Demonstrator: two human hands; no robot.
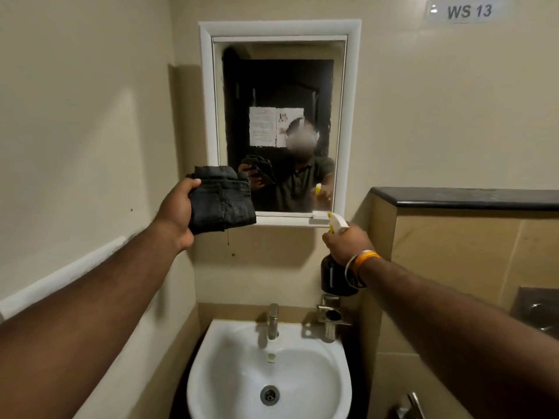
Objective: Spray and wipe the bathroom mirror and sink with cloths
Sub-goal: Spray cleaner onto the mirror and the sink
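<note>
Head view. My left hand (177, 211) is clamped on a folded dark cloth (223, 199), fingers and thumb wrapped round its left edge, held up at the mirror's lower left corner. The cloth overlaps the white frame there; whether it touches the frame I cannot tell. My right hand (344, 241) grips the neck of a spray bottle (337, 269), fingers curled round the trigger area. Its white and yellow nozzle points up and away toward the mirror (279, 86), just below the lower right corner of the frame. The bottle's dark body hangs upright beneath the hand, its long axis roughly vertical.

Key relation: the mirror glass lies far and above both hands, with the nozzle aimed at its lower right portion. The right hand is the one set to act first; the cloth waits at the left, level with the bottom edge of the glass.

The sink (338, 397) sits near and low, directly beneath the mirror and between my forearms, with the tap (273, 320) at its far rim. Neither hand is near it.

Judgement: spraying the mirror is the step in hand; wiping follows, sink last.
</note>
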